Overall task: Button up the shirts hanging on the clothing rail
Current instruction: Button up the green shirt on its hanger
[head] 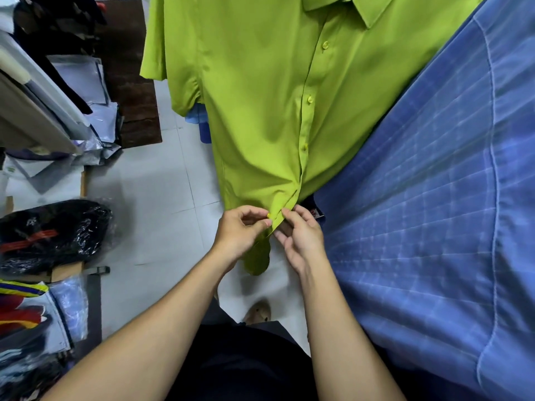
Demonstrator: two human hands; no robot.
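Observation:
A lime-green short-sleeved shirt (260, 111) hangs in front of me, its collar at the top of the view. Three buttons down its placket look fastened. Near the hem, my left hand (241, 230) pinches a small yellow-green button (268, 215) between thumb and fingers. My right hand (301, 235) pinches the placket edge (279, 219) right beside that button. The shirt's tail hangs below my hands. A blue checked shirt (434, 212) hangs close on the right and overlaps the green one's side.
Shelves with packed clothes (43, 105) line the left side. A black plastic-wrapped bundle (52, 233) and more bagged garments (31, 314) lie on the white tiled floor (156, 198). A dark brown mat (130, 82) lies further back. My foot (259, 312) shows below.

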